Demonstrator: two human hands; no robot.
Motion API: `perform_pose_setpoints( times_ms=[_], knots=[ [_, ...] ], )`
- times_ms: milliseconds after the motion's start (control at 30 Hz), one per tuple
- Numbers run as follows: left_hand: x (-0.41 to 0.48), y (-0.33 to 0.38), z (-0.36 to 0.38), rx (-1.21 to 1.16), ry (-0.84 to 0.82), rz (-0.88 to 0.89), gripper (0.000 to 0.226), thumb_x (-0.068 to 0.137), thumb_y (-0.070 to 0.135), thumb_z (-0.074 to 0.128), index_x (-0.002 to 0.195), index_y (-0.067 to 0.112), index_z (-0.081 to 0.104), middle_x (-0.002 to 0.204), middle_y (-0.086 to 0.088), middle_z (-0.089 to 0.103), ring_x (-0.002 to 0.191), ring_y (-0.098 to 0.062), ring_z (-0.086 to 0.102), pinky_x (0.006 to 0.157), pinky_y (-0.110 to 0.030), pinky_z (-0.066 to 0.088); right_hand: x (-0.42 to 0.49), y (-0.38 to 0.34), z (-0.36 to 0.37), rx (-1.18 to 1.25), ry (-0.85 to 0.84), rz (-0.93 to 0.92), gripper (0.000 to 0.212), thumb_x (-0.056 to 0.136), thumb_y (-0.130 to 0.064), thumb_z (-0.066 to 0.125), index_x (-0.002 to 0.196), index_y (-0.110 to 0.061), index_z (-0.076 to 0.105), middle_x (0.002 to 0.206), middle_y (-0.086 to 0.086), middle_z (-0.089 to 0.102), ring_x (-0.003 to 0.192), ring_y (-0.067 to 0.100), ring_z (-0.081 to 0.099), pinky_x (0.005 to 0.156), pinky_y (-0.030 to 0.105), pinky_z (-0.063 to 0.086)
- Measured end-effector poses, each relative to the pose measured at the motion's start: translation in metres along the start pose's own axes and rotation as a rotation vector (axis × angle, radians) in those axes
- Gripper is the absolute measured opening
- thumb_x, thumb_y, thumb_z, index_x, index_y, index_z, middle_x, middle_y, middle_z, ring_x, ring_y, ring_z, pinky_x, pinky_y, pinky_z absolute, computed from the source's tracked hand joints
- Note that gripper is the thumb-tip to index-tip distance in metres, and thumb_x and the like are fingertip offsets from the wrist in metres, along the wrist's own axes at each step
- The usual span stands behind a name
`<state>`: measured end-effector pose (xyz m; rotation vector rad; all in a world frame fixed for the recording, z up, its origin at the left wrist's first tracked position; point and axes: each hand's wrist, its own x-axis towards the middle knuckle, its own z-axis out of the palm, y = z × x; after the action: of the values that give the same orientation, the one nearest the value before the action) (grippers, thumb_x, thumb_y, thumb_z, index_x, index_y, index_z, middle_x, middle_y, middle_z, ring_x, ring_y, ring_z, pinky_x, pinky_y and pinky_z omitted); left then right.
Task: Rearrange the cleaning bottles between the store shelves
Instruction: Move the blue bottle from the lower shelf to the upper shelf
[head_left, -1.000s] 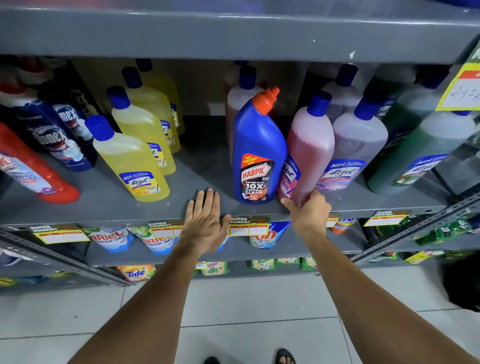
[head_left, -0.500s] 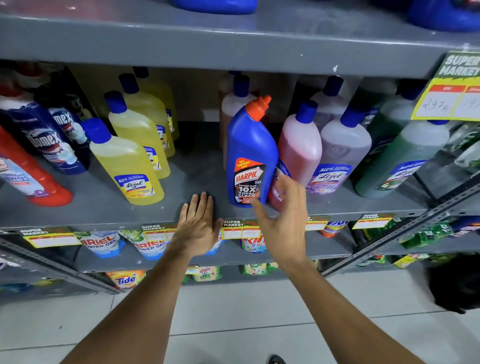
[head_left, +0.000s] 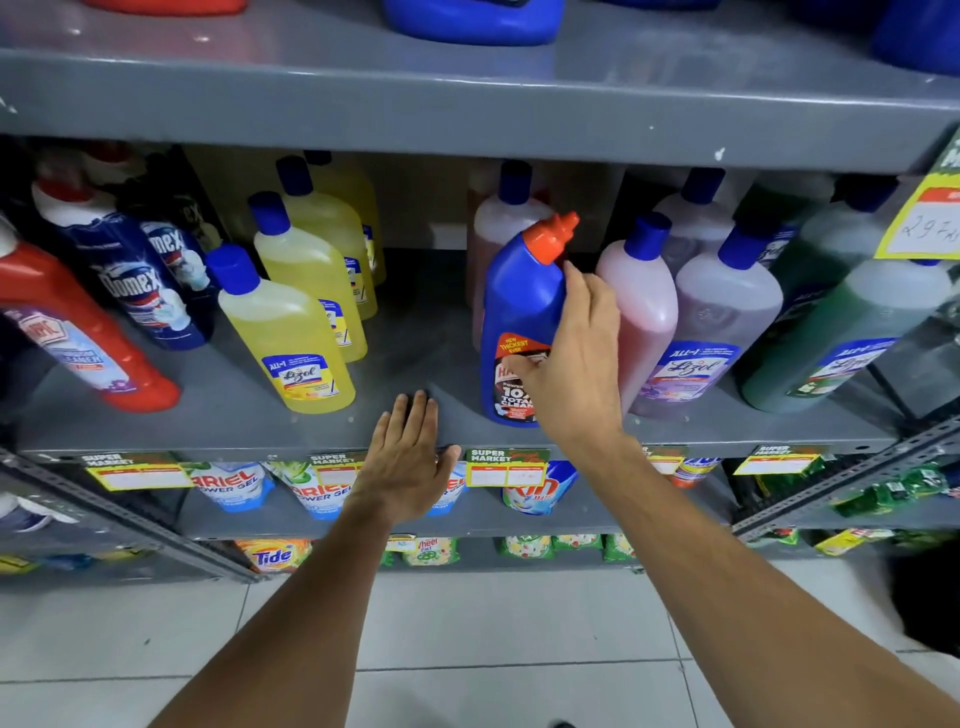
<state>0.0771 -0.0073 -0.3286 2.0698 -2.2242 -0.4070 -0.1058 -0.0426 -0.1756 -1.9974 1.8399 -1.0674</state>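
Observation:
A blue Harpic bottle with an orange cap stands upright at the middle of the grey shelf. My right hand wraps around it, thumb across the label and fingers on its right side. A pink Lizol bottle stands just right of it, touching my fingers. My left hand lies flat and open on the shelf's front edge, holding nothing, left of the Harpic bottle.
Yellow Lizol bottles stand in a row to the left, with Domex bottles and a red bottle beyond. Purple and green bottles stand to the right. The upper shelf hangs close overhead. Detergent pouches fill the lower shelves.
My right hand left the base of the pink bottle, swung left and upward, and closed around the blue Harpic bottle. The left hand stayed on the shelf edge.

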Motion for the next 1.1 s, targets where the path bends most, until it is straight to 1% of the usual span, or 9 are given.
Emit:
perform_pose_setpoints(
  times_ms=[100,300,400,533,633,833,933,1033,1100],
  knots=[
    [0.0,0.0,0.001,0.001,0.006,-0.003,0.076,0.099,0.055,0.017,0.156,0.011,-0.005,0.167,-0.006,-0.008,0.153,-0.025,-0.012,0.119,-0.037,-0.01,-0.004,0.006,0.001,0.02,0.013,0.009,0.096,0.069,-0.008,0.089,0.15,-0.016,0.036,0.144,0.007,0.041,0.133,0.025,0.043,0.114,0.038,0.043],
    [-0.001,0.0,0.001,-0.008,0.023,-0.003,0.076,0.099,0.056,0.017,0.157,0.011,-0.001,0.167,-0.006,-0.005,0.154,-0.025,-0.009,0.121,-0.038,-0.007,-0.016,0.021,0.001,0.243,-0.079,0.126,0.098,0.067,0.003,0.089,0.144,-0.026,0.035,0.137,-0.003,0.05,0.121,0.011,0.051,0.105,0.039,0.051],
    [-0.002,0.002,0.0,-0.023,0.054,-0.001,0.075,0.1,0.055,0.021,0.157,0.011,0.003,0.168,-0.006,-0.001,0.154,-0.025,-0.006,0.122,-0.039,-0.005,-0.024,0.031,0.004,0.304,-0.104,0.153,0.097,0.067,0.004,0.088,0.143,-0.026,0.036,0.136,-0.002,0.054,0.123,0.018,0.054,0.106,0.044,0.051],
    [-0.002,0.002,0.0,-0.047,0.066,-0.006,0.074,0.1,0.054,0.025,0.157,0.012,0.005,0.168,-0.005,0.0,0.154,-0.025,-0.005,0.122,-0.039,-0.004,-0.028,0.038,0.008,0.389,-0.085,0.169,0.087,0.072,-0.001,0.087,0.138,-0.03,0.037,0.122,-0.007,0.06,0.114,0.022,0.061,0.099,0.048,0.055],
    [-0.001,0.001,0.001,-0.051,0.072,-0.004,0.074,0.1,0.054,0.026,0.157,0.012,0.006,0.168,-0.005,0.002,0.154,-0.026,-0.004,0.123,-0.041,-0.002,-0.033,0.04,0.008,0.401,-0.055,0.12,0.083,0.074,-0.003,0.086,0.136,-0.032,0.039,0.12,-0.012,0.058,0.11,0.017,0.059,0.097,0.04,0.055],
    [-0.004,0.003,-0.005,-0.037,0.057,0.006,0.074,0.101,0.049,0.03,0.156,0.006,0.006,0.167,-0.012,0.002,0.154,-0.03,-0.002,0.123,-0.045,0.002,-0.046,0.041,-0.006,0.423,-0.04,0.022,0.08,0.072,-0.008,0.087,0.131,-0.037,0.042,0.11,-0.03,0.056,0.1,0.003,0.057,0.083,0.01,0.046],
    [-0.012,0.012,-0.018,-0.076,0.159,-0.003,0.073,0.101,0.045,0.032,0.156,0.003,0.007,0.166,-0.015,0.003,0.154,-0.03,-0.002,0.123,-0.043,0.002,-0.047,0.036,-0.024,0.444,-0.036,-0.023,0.08,0.071,-0.009,0.088,0.129,-0.04,0.042,0.112,-0.033,0.056,0.102,-0.005,0.059,0.081,0.004,0.047],
    [-0.024,0.025,-0.043,-0.051,0.314,0.002,0.071,0.102,0.041,0.034,0.156,0.004,0.008,0.166,-0.013,0.004,0.154,-0.027,-0.001,0.125,-0.043,0.003,-0.047,0.024,-0.047,0.458,-0.021,-0.076,0.08,0.072,-0.013,0.088,0.132,-0.038,0.042,0.118,-0.018,0.061,0.107,0.001,0.061,0.087,0.017,0.053],
    [-0.034,0.032,-0.065,-0.048,0.398,-0.02,0.071,0.102,0.041,0.033,0.156,0.006,0.004,0.167,-0.01,-0.001,0.154,-0.023,-0.005,0.125,-0.044,0.004,-0.045,0.013,-0.065,0.478,0.004,-0.113,0.08,0.072,-0.016,0.088,0.134,-0.039,0.042,0.12,-0.02,0.061,0.109,0.005,0.062,0.09,0.026,0.054]
  ],
)
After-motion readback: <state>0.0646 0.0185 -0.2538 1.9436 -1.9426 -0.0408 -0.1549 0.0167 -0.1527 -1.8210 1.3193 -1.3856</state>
